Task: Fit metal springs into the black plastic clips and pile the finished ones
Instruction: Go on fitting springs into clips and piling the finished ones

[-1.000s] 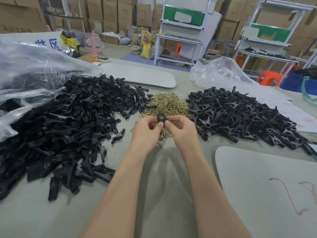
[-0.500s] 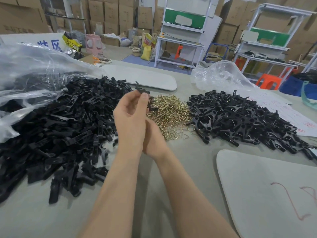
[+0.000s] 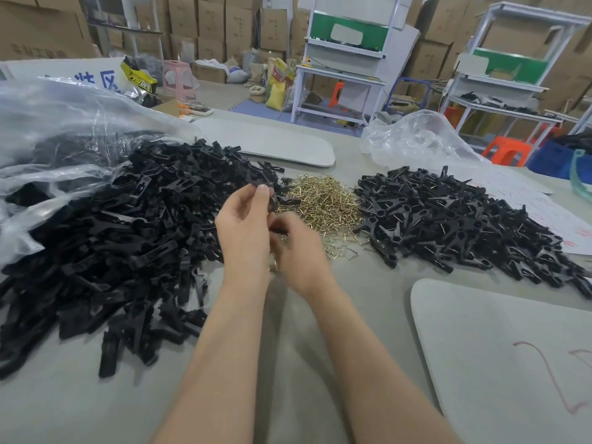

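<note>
The person's left hand (image 3: 243,229) is raised over the middle of the table (image 3: 160,395). Its thumb and fingertips pinch a black clip (image 3: 268,191) just above the left fringe of the springs. The right hand (image 3: 302,251) sits just beside and below it, partly hidden behind the left hand. Its fingers are curled inward, but whether they hold anything cannot be told. Both forearms reach in from the near edge.

The heap of brass-coloured springs (image 3: 323,206) lies at the middle of the table, with a few strays scattered toward the near side. To its left a big heap of black clip parts (image 3: 112,238) spreads toward the left edge, spilling out of a clear plastic bag (image 3: 54,123) at the far left corner. To the right of the springs lies the pile of finished clips (image 3: 464,225), with metal glints showing among the black. Behind that pile a crumpled clear bag (image 3: 416,139) sits near the far edge. A sheet of paper (image 3: 551,216) with red writing lies at the pile's right side, toward the right edge. A grey board (image 3: 275,142) lies flat along the far edge, and a scribbled grey board (image 3: 499,363), marked in red, covers the near right corner.
</note>
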Demonstrator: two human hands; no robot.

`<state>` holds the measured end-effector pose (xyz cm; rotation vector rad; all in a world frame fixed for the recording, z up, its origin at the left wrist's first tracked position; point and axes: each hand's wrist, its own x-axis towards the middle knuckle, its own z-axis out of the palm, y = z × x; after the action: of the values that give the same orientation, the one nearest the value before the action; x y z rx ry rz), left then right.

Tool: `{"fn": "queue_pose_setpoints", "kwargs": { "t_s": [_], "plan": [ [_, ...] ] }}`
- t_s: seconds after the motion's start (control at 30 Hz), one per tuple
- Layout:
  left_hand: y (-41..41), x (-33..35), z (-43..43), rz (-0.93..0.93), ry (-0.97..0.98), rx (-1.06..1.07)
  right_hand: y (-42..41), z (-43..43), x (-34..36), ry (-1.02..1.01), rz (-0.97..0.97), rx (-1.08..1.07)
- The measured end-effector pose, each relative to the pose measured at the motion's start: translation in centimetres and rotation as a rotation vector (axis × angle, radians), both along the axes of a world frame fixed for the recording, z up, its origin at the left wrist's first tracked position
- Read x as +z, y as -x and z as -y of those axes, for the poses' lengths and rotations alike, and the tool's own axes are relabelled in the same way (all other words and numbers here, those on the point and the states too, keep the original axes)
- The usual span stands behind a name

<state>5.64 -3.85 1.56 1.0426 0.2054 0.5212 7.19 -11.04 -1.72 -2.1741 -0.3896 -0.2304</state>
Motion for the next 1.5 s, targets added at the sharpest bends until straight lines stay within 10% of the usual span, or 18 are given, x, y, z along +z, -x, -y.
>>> {"fn": "queue_pose_setpoints", "kwargs": {
  "t_s": [0.33,1.5],
  "plan": [
    [-0.3,-1.2,1.3,-0.142,-0.287,-0.241,0.3,5.9,1.6,-0.769,-0.069,-0.219],
    [-0.5,-2.3,2.0,-0.119,-0.336,-0.335,0.7,6.2,1.8,-0.604,-0.031,-0.175]
  ]
}}
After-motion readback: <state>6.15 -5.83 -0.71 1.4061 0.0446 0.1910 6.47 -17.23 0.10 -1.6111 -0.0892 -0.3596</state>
